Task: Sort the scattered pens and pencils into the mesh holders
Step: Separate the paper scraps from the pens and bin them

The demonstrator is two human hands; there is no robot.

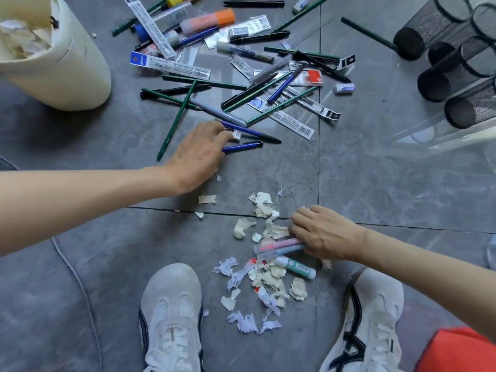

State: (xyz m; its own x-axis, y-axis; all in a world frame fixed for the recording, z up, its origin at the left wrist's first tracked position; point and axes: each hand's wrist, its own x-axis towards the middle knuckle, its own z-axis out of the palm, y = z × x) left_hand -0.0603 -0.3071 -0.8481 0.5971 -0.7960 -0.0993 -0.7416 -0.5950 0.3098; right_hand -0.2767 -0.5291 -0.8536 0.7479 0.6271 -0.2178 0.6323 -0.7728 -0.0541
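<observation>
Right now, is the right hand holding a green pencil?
No, the right hand rests on pastel-coloured pens beside the torn paper scraps.

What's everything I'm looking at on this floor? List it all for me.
mesh holders: several, black, upper right, lying tilted
pens and pencils: many, green, blue and black, scattered top centre
highlighter: one, orange, top of the pile
erasers: at least two, white, at the pile's edges
refill packets: several, clear, among the pens
bin: one, cream, top left
paper scraps: many, cream and lilac, between the shoes
pastel pens: two or three, pink and blue, bottom centre
tube: one, green and white, among the scraps
floor: grey tiles
shoes: two, white, bottom
left hand: fingertips at the blue pens
right hand: rests on the pastel pens
</observation>
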